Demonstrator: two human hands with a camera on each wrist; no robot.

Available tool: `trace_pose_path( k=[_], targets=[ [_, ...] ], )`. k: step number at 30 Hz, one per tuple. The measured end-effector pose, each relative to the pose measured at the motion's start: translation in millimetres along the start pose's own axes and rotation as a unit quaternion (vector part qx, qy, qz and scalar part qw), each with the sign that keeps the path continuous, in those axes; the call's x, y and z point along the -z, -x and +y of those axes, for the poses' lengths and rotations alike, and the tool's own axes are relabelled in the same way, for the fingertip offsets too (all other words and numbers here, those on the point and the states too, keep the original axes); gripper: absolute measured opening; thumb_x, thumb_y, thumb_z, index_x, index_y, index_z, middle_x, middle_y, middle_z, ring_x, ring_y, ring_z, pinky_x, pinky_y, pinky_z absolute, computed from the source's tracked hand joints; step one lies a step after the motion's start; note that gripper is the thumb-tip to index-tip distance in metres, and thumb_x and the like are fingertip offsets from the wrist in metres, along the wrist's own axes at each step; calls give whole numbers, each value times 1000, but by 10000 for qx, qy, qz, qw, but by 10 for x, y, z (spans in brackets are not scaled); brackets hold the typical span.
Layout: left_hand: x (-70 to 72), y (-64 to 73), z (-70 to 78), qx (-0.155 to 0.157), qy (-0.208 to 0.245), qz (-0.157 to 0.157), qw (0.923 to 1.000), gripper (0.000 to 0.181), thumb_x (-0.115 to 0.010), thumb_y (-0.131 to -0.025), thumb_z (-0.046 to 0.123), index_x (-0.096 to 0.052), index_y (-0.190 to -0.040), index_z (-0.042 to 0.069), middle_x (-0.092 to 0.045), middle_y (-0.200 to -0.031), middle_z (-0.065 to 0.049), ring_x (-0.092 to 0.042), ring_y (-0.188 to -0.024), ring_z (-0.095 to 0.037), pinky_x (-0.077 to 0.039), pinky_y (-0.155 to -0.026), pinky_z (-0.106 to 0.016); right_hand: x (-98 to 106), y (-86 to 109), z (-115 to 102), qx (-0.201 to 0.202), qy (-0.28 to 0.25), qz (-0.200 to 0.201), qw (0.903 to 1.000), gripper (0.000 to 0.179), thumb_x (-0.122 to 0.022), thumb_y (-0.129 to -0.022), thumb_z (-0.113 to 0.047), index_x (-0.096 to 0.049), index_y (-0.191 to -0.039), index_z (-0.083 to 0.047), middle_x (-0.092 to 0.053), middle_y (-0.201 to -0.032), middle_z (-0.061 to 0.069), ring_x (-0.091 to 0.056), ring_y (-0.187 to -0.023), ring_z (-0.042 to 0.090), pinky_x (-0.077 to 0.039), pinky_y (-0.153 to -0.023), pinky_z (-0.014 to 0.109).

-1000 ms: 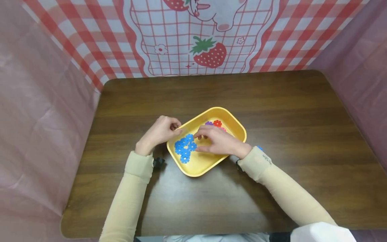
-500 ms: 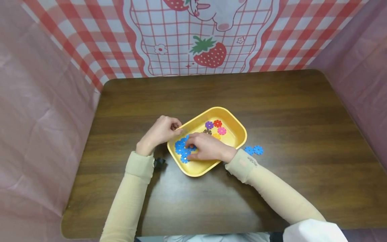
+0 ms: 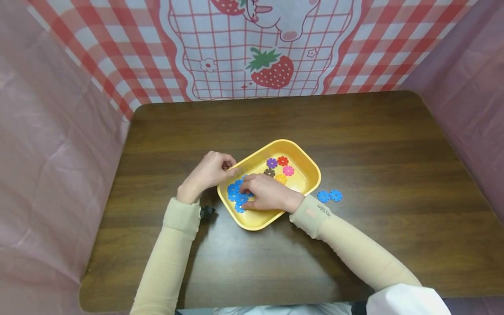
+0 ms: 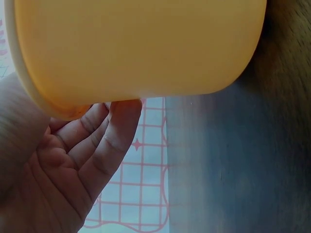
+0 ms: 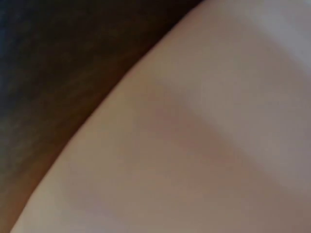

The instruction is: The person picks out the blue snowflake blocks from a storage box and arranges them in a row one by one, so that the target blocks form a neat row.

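A yellow plastic tub (image 3: 311,162) with rounded corners sits at an angle on the table. My left hand (image 3: 210,170) holds its left rim, the thumb over the edge and the fingers against the outer wall, as the left wrist view shows too. Inside, at the near left end, lies a cluster of blue snowflake discs (image 3: 233,190). My right hand (image 3: 269,192) reaches into the tub with bent fingers, its fingertips and thumb among those discs. Whether it pinches one is hidden. Only blurred skin fills most of the right wrist view.
Purple (image 3: 271,163), red (image 3: 282,161), pink (image 3: 288,170), brown (image 3: 269,172) and orange snowflake discs (image 3: 281,178) lie inside the tub's far part. Two blue snowflake discs (image 3: 329,196) lie on the wooden table (image 3: 374,153), right of the tub. A checked cloth (image 3: 130,48) hangs behind.
My right hand has moved left and slightly down onto the blue discs, uncovering the other colours and the two discs on the table. The left hand keeps its place on the rim.
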State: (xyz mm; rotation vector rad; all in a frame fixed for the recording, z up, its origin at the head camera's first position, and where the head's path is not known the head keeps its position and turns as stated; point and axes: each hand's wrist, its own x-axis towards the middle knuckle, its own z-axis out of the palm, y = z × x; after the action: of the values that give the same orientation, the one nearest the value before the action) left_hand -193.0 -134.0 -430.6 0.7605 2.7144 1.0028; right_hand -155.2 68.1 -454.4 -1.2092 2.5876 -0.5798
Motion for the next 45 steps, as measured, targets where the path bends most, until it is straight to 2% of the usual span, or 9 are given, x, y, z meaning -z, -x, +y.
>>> trace_pose_path(
  k=[10,13,18,22,28,33,39,45],
  targets=[
    [-5,25,2,24,20,7,10000,9,-74,-86,11,-74,-88,2,-68,-76,-3,-61,-68,-16,-51,-66,-29,15,12,-11,89,-152,135,9998,34,-81,-83,-32,-74,-105,-7,-66,-99,2,-60,-87,15,-50,-85,31],
    [-14,26,-1,30,23,0,10000,9,-74,-86,10,-74,-88,1,-69,-76,-4,-61,-68,-16,-50,-65,-29,63,54,-13,19,-292,247,9993,36,-81,-83,-32,-74,-106,-6,-66,-102,2,-60,-89,14,-50,-86,29],
    [-22,20,0,82,41,-25,10000,11,-74,-86,11,-74,-89,0,-69,-77,-5,-60,-68,-16,-50,-64,-29,223,196,-2,-96,-542,493,9973,31,-82,-82,-27,-74,-103,-6,-64,-95,2,-59,-86,18,-49,-80,29],
    [-24,10,5,124,36,-29,9999,11,-74,-86,12,-74,-89,1,-68,-77,-5,-59,-68,-15,-50,-64,-28,369,361,63,-148,-568,764,9953,27,-83,-81,-23,-73,-100,-7,-64,-91,2,-58,-86,21,-49,-80,31],
    [-23,2,8,98,-2,1,10000,9,-73,-86,10,-74,-89,1,-67,-76,-4,-59,-67,-16,-49,-64,-28,589,646,221,-196,-633,1343,9887,31,-85,-78,-18,-72,-103,-6,-68,-98,3,-61,-89,23,-53,-82,37],
    [-13,2,15,149,10,-34,9999,9,-73,-87,10,-74,-89,1,-68,-76,-5,-59,-68,-16,-50,-65,-28,733,931,351,-480,-576,1762,9815,34,-87,-75,-15,-72,-103,-6,-65,-92,2,-57,-82,18,-52,-70,38],
    [-4,10,22,207,40,-66,9998,11,-74,-87,11,-74,-91,1,-68,-78,-5,-59,-68,-16,-50,-65,-28,793,1292,506,-684,-307,2230,9719,34,-89,-73,-13,-73,-103,-7,-64,-91,-1,-49,-76,14,-45,-62,28],
    [17,14,40,194,18,-93,9998,11,-74,-87,11,-74,-92,0,-68,-79,-6,-59,-69,-17,-50,-65,-29,808,1630,662,-945,-37,2611,9607,33,-88,-71,-10,-73,-101,-8,-64,-89,-3,-46,-75,11,-40,-63,28]
  ],
)
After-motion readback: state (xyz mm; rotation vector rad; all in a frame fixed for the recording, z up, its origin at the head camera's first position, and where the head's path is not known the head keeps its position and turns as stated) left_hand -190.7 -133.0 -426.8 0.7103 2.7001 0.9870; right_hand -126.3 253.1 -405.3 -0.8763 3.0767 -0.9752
